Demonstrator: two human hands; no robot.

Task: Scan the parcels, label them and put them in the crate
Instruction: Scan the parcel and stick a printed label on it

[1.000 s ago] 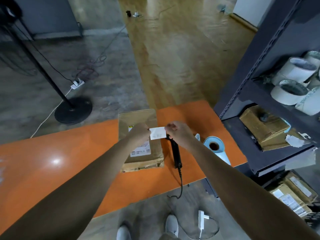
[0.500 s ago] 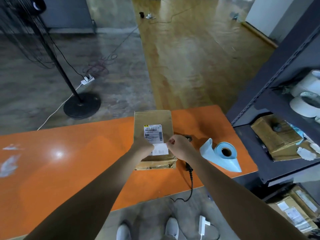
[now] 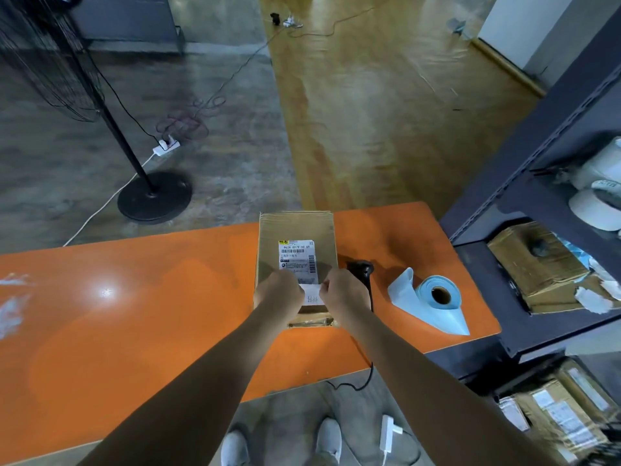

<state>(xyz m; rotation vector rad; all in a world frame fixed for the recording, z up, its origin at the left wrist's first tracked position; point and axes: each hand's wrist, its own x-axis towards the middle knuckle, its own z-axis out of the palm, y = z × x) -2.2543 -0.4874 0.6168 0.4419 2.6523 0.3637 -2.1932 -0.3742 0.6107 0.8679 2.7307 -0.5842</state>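
Observation:
A brown cardboard parcel (image 3: 297, 230) lies on the orange table (image 3: 134, 314), with a printed shipping label (image 3: 297, 257) on its top. My left hand (image 3: 279, 295) and my right hand (image 3: 342, 292) each pinch one end of a small white label (image 3: 311, 295), held flat against the near part of the parcel's top, just below the shipping label. A black handheld scanner (image 3: 361, 271) lies on the table right of the parcel, partly behind my right hand; its cable hangs over the table's near edge. No crate is in view.
A blue label roll (image 3: 433, 299) with a loose strip lies right of the scanner. A dark shelving unit (image 3: 524, 196) at the right holds tape rolls and cardboard parcels (image 3: 534, 264). A fan stand (image 3: 154, 196) and cables are on the floor beyond the table.
Both hands brought the small label down from above the parcel onto the near part of its top. The shipping label is now uncovered.

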